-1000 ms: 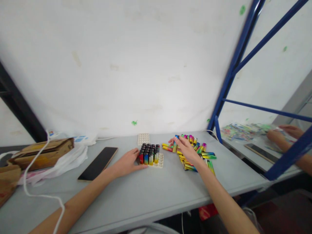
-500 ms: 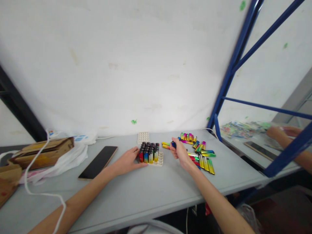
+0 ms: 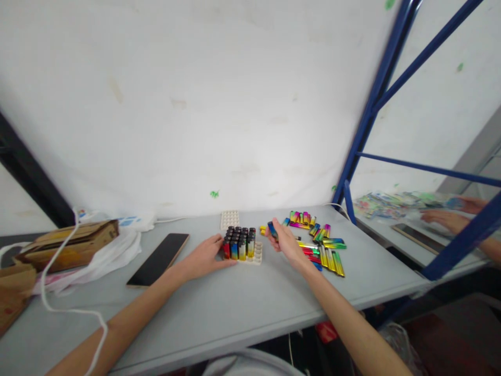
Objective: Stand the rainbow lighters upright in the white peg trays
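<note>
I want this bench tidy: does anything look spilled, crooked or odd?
Nothing looks spilled. The loose lighters on the right lie jumbled at mixed angles, unlike the upright lighters in the tray; green marks stand out on the white wall.

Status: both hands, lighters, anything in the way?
Left hand spread at left side of white tray. Right hand gripping a blue lighter, right of tray. Tray partly filled with upright lighters. Phone beside left forearm.

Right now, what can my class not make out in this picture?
Head view:
Blue lighter: partly hidden by the right hand.
Standing lighters: bases hidden in the cream tray; back ones screened by front ones.
Co-worker's arm: cut off by the right edge.
Colourful pile: too blurred to identify.
</note>
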A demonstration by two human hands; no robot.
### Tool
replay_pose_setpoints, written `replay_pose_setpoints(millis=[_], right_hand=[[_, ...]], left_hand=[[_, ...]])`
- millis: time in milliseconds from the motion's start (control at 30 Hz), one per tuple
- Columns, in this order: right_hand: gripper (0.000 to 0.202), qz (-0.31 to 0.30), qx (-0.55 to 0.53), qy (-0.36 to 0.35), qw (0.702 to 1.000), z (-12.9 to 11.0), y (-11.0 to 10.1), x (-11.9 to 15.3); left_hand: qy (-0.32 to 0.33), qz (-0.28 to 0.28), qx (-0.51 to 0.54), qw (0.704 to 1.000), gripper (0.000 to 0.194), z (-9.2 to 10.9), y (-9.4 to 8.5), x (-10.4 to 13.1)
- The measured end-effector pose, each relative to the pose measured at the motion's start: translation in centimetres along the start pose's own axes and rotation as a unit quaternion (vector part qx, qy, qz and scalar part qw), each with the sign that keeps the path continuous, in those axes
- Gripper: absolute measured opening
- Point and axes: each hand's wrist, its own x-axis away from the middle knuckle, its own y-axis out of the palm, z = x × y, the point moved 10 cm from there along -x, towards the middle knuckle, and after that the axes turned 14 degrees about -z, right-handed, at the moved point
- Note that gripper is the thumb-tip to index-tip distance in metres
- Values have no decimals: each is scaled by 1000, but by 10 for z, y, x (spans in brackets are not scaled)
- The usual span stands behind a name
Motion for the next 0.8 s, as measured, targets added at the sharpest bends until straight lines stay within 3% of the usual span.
replay_pose_setpoints(millis=[133, 267, 600, 800], right_hand=[[53, -17, 115, -90, 989, -18, 8, 1], [37, -14, 249, -156, 956, -38, 17, 11], [32, -97, 337, -124, 928, -36, 43, 15], [26, -106, 437, -162, 878, -39, 50, 16]], left_hand=[[20, 19, 24, 999, 59, 0, -2, 1], [18, 15, 20, 1000, 57, 0, -1, 1], [15, 17, 21, 1000, 57, 2, -2, 1], [18, 25, 26, 999, 60, -2, -1, 2]])
